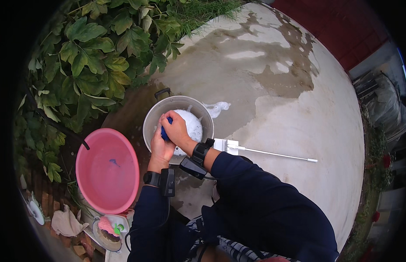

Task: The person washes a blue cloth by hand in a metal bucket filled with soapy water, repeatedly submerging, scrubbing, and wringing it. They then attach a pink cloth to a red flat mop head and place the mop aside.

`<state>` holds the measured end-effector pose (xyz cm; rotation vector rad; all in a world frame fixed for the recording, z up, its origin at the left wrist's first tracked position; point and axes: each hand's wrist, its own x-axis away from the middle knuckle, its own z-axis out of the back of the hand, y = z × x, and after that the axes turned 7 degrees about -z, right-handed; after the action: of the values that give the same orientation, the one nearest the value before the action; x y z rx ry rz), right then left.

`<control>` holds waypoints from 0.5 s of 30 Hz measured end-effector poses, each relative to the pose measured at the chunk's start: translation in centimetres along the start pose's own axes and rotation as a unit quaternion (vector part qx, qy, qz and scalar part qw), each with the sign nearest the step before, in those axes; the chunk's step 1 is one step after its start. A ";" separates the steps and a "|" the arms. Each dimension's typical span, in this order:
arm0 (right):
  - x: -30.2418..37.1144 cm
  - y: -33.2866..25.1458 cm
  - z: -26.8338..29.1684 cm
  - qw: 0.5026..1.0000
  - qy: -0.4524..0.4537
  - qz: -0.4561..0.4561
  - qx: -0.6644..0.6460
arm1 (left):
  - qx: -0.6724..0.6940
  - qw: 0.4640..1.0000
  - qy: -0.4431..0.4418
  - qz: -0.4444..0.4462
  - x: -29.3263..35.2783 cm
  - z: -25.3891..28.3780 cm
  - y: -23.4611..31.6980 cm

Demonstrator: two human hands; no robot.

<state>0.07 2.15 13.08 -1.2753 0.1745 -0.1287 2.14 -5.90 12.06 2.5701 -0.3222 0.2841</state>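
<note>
A soft blue wad (165, 131), sponge or cloth I cannot tell, is squeezed between my two hands over a large grey metal pot (147, 135). My left hand (160, 147) presses against it from the left and below, palm turned up. From the right, my right hand (177, 131) closes over it with curled fingers. White suds (192, 126) fill much of the pot, partly hidden by my right hand and wrist. The pot's dark handle (162, 92) sticks out at the far side.
Left of the pot stands a pink basin (135, 174) of water, a black hose (50, 117) ending at its rim. A long-handled white tool (272, 153) lies on the concrete (307, 131) at right. Leafy plants (89, 65) crowd the far left; a bowl (111, 240) sits lower left.
</note>
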 end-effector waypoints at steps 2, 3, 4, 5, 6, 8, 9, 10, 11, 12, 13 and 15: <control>-2.0 0.9 0.9 0.995 -0.001 -0.078 -0.070 | -0.053 0.999 -0.001 0.007 2.1 -2.3 0.0; -1.7 1.0 1.1 0.989 0.004 -0.112 -0.100 | -0.073 0.997 -0.005 -0.001 2.0 -2.8 0.2; -0.3 0.4 0.6 0.994 -0.015 -0.077 -0.077 | -0.045 0.998 0.031 -0.004 1.7 -3.5 1.0; 1.1 -0.7 -0.3 0.997 -0.037 -0.037 -0.058 | -0.015 0.998 0.050 -0.042 1.1 -2.4 2.0; 2.5 -2.4 -0.9 0.998 -0.042 0.042 -0.026 | 0.020 0.999 0.039 -0.032 1.0 -0.6 3.2; 3.5 -2.8 -1.2 0.996 -0.031 0.088 0.007 | 0.024 0.999 0.044 -0.021 0.8 1.9 2.6; 2.0 -1.6 -0.7 0.996 -0.054 -0.043 -0.051 | -0.010 0.995 0.077 -0.056 0.7 0.6 0.5; 0.0 0.5 0.5 0.990 -0.030 -0.104 -0.087 | -0.027 0.995 0.068 -0.062 1.7 -1.6 -0.8; -1.3 1.9 1.1 0.979 -0.005 -0.162 -0.124 | -0.046 0.995 0.057 -0.070 2.8 -3.3 -1.4; -0.9 1.4 0.5 0.975 -0.030 -0.163 -0.148 | -0.053 0.995 0.061 -0.066 3.2 -3.3 -1.2; -0.2 0.6 0.3 0.971 -0.049 -0.162 -0.171 | -0.029 0.996 0.061 -0.057 3.0 -3.4 -0.4; 1.7 -0.2 -1.0 0.992 -0.043 -0.032 -0.113 | 0.016 0.997 0.057 -0.039 1.9 -2.9 2.7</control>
<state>1.54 0.86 12.88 -1.5107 0.0761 -0.1104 2.82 -6.91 16.27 2.5783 -0.1761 0.4085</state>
